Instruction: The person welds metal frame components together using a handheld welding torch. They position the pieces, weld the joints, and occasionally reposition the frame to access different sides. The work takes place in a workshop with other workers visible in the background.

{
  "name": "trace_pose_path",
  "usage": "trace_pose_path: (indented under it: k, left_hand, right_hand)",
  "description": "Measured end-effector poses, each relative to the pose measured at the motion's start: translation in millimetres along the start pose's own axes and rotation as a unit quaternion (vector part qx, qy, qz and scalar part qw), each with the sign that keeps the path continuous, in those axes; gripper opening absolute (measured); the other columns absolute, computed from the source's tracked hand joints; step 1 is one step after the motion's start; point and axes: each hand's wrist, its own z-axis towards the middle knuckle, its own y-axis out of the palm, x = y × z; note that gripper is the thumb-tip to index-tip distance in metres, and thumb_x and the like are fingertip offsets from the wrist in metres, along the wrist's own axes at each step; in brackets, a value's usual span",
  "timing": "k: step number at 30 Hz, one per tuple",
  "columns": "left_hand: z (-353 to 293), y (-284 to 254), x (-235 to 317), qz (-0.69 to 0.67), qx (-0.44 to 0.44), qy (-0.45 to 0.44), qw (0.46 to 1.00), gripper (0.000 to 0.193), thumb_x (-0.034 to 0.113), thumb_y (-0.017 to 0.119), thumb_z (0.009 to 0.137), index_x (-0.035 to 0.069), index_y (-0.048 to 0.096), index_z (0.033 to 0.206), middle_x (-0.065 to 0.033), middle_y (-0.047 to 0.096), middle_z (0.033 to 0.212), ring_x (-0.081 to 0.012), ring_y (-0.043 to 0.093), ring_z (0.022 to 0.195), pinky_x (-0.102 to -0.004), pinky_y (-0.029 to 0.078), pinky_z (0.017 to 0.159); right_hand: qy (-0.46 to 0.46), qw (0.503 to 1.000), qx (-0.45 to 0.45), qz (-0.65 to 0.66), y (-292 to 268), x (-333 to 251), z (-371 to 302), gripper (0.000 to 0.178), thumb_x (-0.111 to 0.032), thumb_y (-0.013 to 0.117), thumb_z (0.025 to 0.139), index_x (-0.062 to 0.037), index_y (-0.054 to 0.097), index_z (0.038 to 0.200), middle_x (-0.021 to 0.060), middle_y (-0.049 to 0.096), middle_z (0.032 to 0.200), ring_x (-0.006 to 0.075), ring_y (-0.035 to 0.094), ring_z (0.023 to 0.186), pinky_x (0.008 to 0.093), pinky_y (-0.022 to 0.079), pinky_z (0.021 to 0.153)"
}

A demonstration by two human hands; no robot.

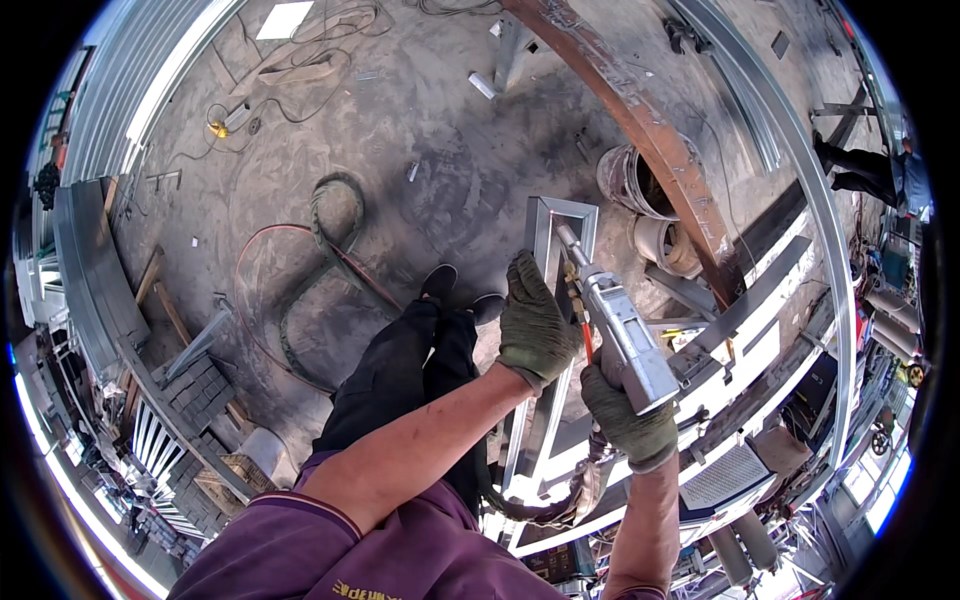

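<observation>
Jutting from right fingers (598,392): silver tool (630,340)

Left grip (538,325) forward, right grip (630,415) curled

The one view comes from the left of two head-worn fisheyes, looking steeply down past the shirt (400,560) at the bottom edge. The left hand (535,325) and right hand (632,418) sit close, right of centre; the floor (430,120) spreads farther off, across the upper middle.
</observation>
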Motion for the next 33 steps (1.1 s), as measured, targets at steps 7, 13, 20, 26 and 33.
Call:
trace_pose_path:
  k: [7,13,20,26,33]
  left_hand:
    - [-1,-1,-2,0.009,0.007,0.015,1.000,0.118,0.031,0.082,0.088,-0.023,0.006,0.161,-0.0470,0.027,0.162,-0.0599,0.037,0.151,-0.0567,0.036,0.126]
    - [-2,-5,0,0.011,0.004,0.023,1.000,0.116,0.031,0.080,0.090,-0.024,0.006,0.160,-0.0481,0.026,0.163,-0.0610,0.036,0.152,-0.0579,0.036,0.126]
    - [-1,-4,-4,0.007,0.006,0.028,1.000,0.115,0.030,0.079,0.090,-0.024,0.005,0.160,-0.0484,0.028,0.161,-0.0616,0.039,0.149,-0.0584,0.038,0.124]
    - [-3,2,-10,0.057,0.027,0.067,0.996,0.127,0.036,0.086,0.083,-0.022,0.004,0.160,-0.0484,0.030,0.158,-0.0617,0.041,0.147,-0.0577,0.040,0.123]
    - [-2,11,-21,0.052,0.029,0.077,0.995,0.133,0.035,0.091,0.079,-0.021,0.003,0.161,-0.0478,0.029,0.159,-0.0612,0.040,0.148,-0.0576,0.041,0.123]
  right_hand:
    - [-0.008,1.000,-0.008,-0.008,3,7,-2,0.015,-0.011,0.084,0.087,-0.0045,0.077,0.098,0.0038,0.071,0.069,0.0190,0.072,0.058,0.0336,0.058,0.058]
    - [-0.012,1.000,-0.003,0.000,4,5,-2,0.014,-0.011,0.084,0.087,-0.0058,0.077,0.098,0.0038,0.070,0.068,0.0202,0.073,0.058,0.0348,0.059,0.058]
    - [-0.008,1.000,-0.008,0.002,8,5,-4,0.013,-0.013,0.084,0.088,-0.0060,0.077,0.097,0.0041,0.068,0.064,0.0210,0.072,0.055,0.0347,0.057,0.055]
    - [0.068,0.997,-0.001,0.029,14,6,-11,0.014,-0.013,0.085,0.089,-0.0049,0.078,0.098,0.0054,0.072,0.070,0.0196,0.073,0.060,0.0346,0.058,0.057]
    - [0.063,0.997,0.010,0.034,23,6,-14,0.017,-0.013,0.086,0.089,-0.0042,0.078,0.101,0.0061,0.073,0.074,0.0187,0.074,0.062,0.0344,0.058,0.059]
